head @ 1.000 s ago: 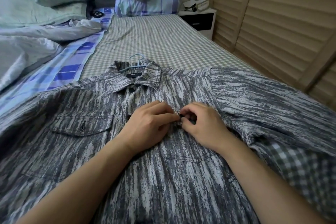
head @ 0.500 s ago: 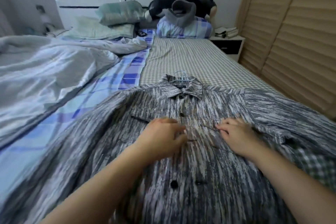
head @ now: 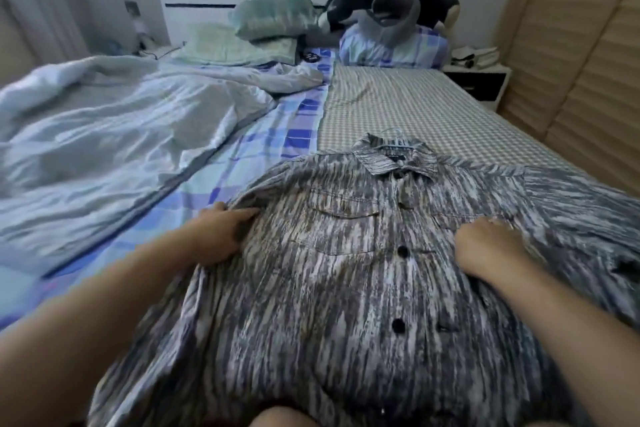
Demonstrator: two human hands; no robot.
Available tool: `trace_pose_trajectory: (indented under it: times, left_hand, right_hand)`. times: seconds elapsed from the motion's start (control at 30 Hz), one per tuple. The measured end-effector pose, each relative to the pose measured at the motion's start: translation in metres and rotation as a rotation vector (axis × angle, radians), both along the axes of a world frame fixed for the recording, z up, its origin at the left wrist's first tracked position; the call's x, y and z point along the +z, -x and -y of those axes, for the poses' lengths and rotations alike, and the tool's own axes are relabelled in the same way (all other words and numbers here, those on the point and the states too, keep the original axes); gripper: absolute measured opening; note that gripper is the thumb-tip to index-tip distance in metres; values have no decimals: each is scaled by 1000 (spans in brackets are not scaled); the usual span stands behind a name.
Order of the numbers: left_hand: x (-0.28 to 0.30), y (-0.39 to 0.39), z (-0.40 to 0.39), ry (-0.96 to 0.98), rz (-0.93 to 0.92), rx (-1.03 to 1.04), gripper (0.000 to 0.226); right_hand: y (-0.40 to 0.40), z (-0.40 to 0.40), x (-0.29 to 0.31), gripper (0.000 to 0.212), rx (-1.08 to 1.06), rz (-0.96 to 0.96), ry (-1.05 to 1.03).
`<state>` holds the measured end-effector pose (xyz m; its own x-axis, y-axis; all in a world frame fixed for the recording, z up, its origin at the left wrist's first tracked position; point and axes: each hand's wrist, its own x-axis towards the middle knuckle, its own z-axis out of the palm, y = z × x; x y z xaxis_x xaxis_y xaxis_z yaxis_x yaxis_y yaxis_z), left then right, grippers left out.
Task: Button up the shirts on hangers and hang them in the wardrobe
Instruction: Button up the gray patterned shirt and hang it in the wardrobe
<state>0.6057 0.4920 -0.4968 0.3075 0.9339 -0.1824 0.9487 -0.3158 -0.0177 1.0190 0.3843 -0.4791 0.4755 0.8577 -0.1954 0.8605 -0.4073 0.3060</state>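
Observation:
A grey streaked shirt [head: 346, 288] lies face up on the bed with its collar pointing away from me. The pale blue hook of its hanger [head: 394, 131] pokes out behind the collar. Dark buttons [head: 402, 251] run down the closed placket. My left hand [head: 218, 236] grips the shirt's left edge near the shoulder, thumb on top of the cloth. My right hand [head: 491, 246] is on the right chest by the pocket, its fingers curled into the fabric.
The checked sheet [head: 398, 107] stretches beyond the shirt, and a crumpled pale duvet [head: 114, 135] fills the left. Pillows and a plush dog [head: 391, 3] sit at the headboard. A nightstand [head: 478, 80] and louvred wooden doors [head: 581, 62] stand on the right.
Both hands left the placket at the middle and moved apart, the left to the shirt's left edge, the right to the right chest. My view rose towards the headboard.

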Motion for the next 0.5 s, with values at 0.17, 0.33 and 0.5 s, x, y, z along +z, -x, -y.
trace_pose_trajectory:
  times: [0.17, 0.33, 0.5]
  left_hand:
    - [88, 7, -26, -492, -544, -424, 56]
    - [68, 17, -30, -454, -472, -107, 90]
    - [-16, 65, 4, -79, -62, 239, 87]
  right_hand:
    - [31, -19, 3, 41, 253, -230, -429]
    - [65, -17, -39, 55, 397, -550, -274]
    - [59, -22, -51, 57, 389, -519, -267]
